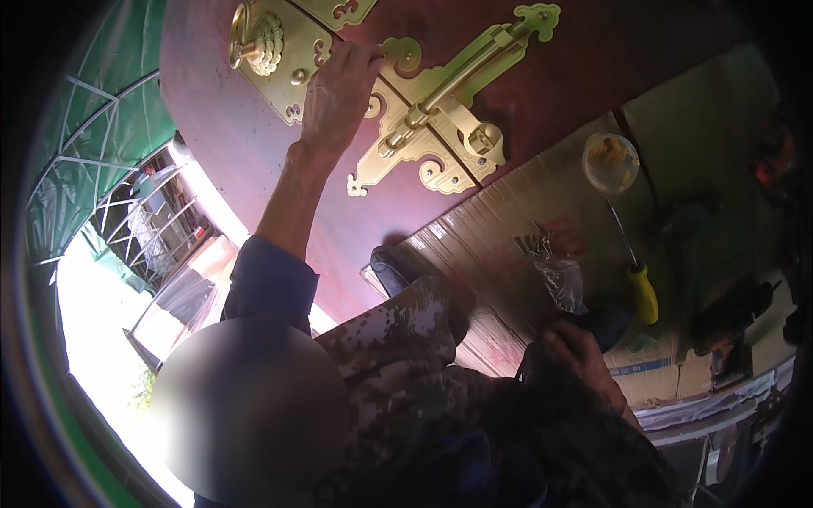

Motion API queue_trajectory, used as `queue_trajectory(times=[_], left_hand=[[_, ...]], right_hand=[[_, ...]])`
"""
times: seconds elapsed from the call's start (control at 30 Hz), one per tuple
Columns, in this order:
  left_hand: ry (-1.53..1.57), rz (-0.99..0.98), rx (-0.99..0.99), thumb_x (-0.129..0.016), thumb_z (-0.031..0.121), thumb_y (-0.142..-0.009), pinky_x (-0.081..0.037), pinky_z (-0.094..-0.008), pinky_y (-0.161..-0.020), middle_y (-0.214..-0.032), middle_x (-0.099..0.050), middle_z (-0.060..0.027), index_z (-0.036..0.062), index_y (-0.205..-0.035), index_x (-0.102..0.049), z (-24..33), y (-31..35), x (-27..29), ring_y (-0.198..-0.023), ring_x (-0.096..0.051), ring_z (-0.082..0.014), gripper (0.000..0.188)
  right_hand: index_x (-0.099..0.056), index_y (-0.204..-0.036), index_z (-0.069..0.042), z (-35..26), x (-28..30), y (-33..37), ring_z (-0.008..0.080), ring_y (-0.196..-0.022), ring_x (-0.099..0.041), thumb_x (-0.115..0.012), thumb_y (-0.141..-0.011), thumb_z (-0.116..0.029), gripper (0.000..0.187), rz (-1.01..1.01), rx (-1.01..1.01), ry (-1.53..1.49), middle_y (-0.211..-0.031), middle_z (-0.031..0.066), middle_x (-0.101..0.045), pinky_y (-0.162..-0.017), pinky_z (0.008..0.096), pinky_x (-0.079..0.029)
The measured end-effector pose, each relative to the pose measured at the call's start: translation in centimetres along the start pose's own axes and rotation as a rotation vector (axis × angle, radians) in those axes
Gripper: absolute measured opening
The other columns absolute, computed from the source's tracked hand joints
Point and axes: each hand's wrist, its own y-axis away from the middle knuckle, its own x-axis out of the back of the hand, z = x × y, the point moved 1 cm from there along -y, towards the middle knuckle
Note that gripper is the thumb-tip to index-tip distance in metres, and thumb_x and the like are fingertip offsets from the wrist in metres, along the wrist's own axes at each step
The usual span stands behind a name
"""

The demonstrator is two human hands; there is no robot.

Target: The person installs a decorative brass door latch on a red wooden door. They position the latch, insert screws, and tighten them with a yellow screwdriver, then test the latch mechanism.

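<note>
A dark red door panel [229, 161] fills the upper part of the view, with a gold-coloured sliding bolt latch [440, 106] on an ornate plate. Left of the latch is another gold plate [284, 80] with a knob and ring handle [258, 42]. My left hand [334, 97] reaches up between the two plates, fingers bent against the metal near a scrolled edge. What its fingertips hold, if anything, is hidden. Low by my leg, my right hand [584, 360] is closed in shadow, its fingers curled round something I cannot make out.
Flattened cardboard [508, 229] lies below the door. On it are a round clear tub [610, 162], a yellow-handled screwdriver [644, 292], a small plastic bag [561, 279] of metal pieces and a dark power drill [728, 326]. My shoe [394, 269] rests near the door.
</note>
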Motion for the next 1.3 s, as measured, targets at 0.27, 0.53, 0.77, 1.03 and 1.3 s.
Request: queue_trajectory(times=[0.27, 0.53, 0.77, 1.03, 1.3], left_hand=[[-0.095, -0.05, 0.027, -0.065, 0.012, -0.099, -0.059, -0.0406, -0.073, -0.1, -0.065, -0.0105, 0.0048, -0.109, -0.065, -0.2, 0.3, -0.1, -0.084, -0.069, -0.0301, 0.012], [0.011, 0.009, 0.164, -0.066, 0.012, -0.098, -0.056, -0.0441, -0.072, -0.097, -0.07, -0.0153, 0.001, -0.104, -0.066, 0.1, 0.3, -0.5, -0.08, -0.07, -0.0321, 0.012], [0.033, 0.034, 0.294, -0.067, 0.014, -0.098, -0.055, -0.0411, -0.068, -0.089, -0.074, -0.0163, -0.0009, -0.1, -0.069, 0.8, 0.2, -0.7, -0.074, -0.071, -0.028, 0.015], [0.014, -0.057, 0.023, -0.068, 0.013, -0.097, -0.056, -0.0429, -0.071, -0.094, -0.071, -0.0151, 0.001, -0.104, -0.066, -1.0, -0.2, 0.3, -0.079, -0.069, -0.0322, 0.014], [0.073, -0.01, 0.324, -0.069, 0.013, -0.097, -0.056, -0.0379, -0.072, -0.092, -0.073, -0.0157, -0.0012, -0.105, -0.069, 0.7, 0.3, -0.2, -0.077, -0.071, -0.0257, 0.016]], right_hand=[[-0.065, -0.104, 0.0, -0.5, 0.2, 0.0, 0.0152, -0.088, -0.061, -0.057, -0.107, -0.026, 0.028, -0.041, -0.056, -0.069, -0.091, 0.0104, -0.067, -0.081, 0.0333, -0.051], [-0.065, -0.104, 0.001, -1.3, 0.2, -0.1, 0.0157, -0.09, -0.062, -0.057, -0.107, -0.027, 0.029, -0.051, -0.082, -0.129, -0.093, 0.0105, -0.068, -0.083, 0.0334, -0.051], [-0.066, -0.107, 0.002, -0.9, 0.4, -0.2, 0.0156, -0.092, -0.062, -0.057, -0.107, -0.027, 0.03, -0.066, -0.055, -0.091, -0.095, 0.011, -0.069, -0.084, 0.0327, -0.05], [-0.066, -0.107, 0.002, -0.5, 0.4, -0.3, 0.016, -0.092, -0.062, -0.058, -0.107, -0.029, 0.031, -0.086, -0.084, -0.159, -0.095, 0.0111, -0.069, -0.084, 0.0334, -0.051], [-0.066, -0.106, 0.002, -0.3, 0.4, 0.0, 0.0163, -0.09, -0.062, -0.058, -0.107, -0.027, 0.03, -0.073, -0.062, -0.162, -0.094, 0.0106, -0.069, -0.082, 0.0335, -0.051]])
